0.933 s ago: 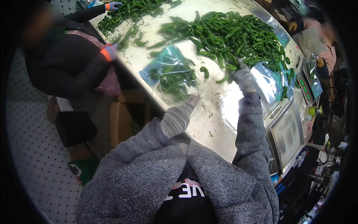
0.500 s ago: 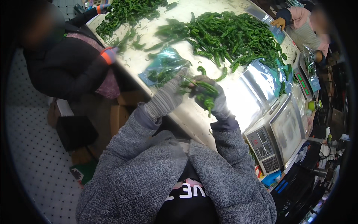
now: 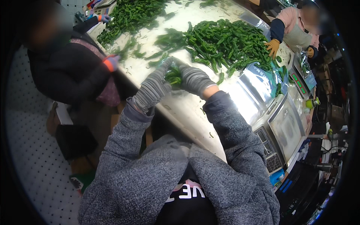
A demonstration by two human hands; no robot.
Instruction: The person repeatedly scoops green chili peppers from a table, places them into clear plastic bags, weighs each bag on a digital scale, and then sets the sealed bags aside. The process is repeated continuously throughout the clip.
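Observation:
Both my hands wear grey striped gloves and meet over the table [image 3: 187,108]. Between them is a clear plastic bag with green peppers [image 3: 173,77] inside. My left hand [image 3: 153,89] is closed round the bag's left side, its fingertips near the top. On the other side, my right hand [image 3: 194,78] grips the bag's right edge; some of its fingertips are hidden. A large heap of green peppers [image 3: 228,43] lies just beyond my right hand.
A second pepper heap [image 3: 133,17] lies far left, by a person in dark clothes [image 3: 63,71]. At right stand a weighing scale [image 3: 283,127], filled bags [image 3: 262,77] and another scale [image 3: 298,80]. A person's orange-gloved hand [image 3: 272,47] touches the large heap.
My right hand, which held loose peppers, has come up to the bag. The bag, earlier lying to the left, is now upright between both hands. The orange-gloved hand has moved onto the heap.

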